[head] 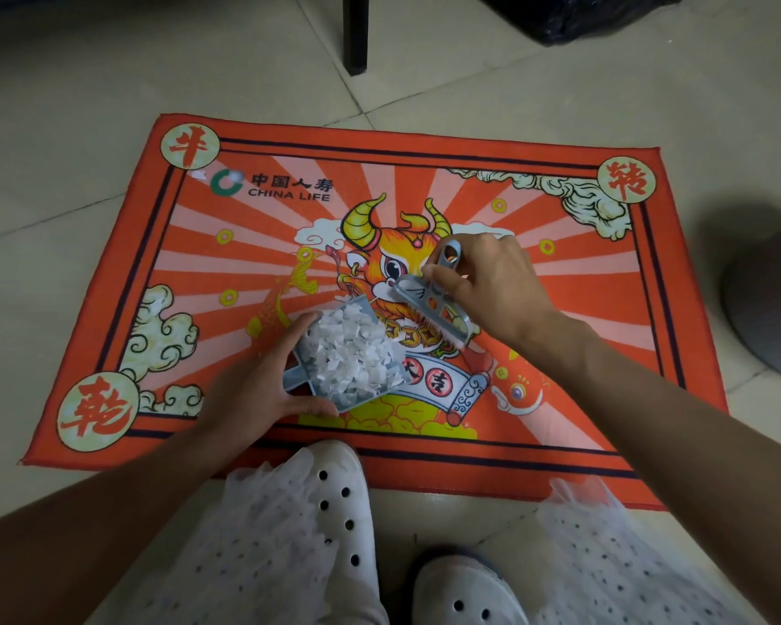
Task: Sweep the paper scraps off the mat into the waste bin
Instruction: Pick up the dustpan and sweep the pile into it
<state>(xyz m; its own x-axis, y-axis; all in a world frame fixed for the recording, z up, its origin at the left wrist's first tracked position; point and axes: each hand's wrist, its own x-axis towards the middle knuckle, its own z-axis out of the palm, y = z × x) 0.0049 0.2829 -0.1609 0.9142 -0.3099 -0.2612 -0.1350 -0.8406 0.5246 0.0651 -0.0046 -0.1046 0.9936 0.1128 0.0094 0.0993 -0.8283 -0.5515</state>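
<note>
mat (560, 281) — "CHINA LIFE", other characters perhaps illegible

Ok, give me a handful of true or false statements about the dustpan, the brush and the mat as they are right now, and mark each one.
1. The left hand grips the dustpan, which is heaped with paper scraps. True.
2. The right hand holds nothing. False: it grips the small brush, bristles down beside the dustpan's mouth.
3. The mat is plain blue. False: it is orange-red with a cartoon ox and the words CHINA LIFE.
4. A stray scrap lies near the mat's far left corner. True.
5. The dustpan sits on the bare floor tiles. False: it is over the mat.
</note>
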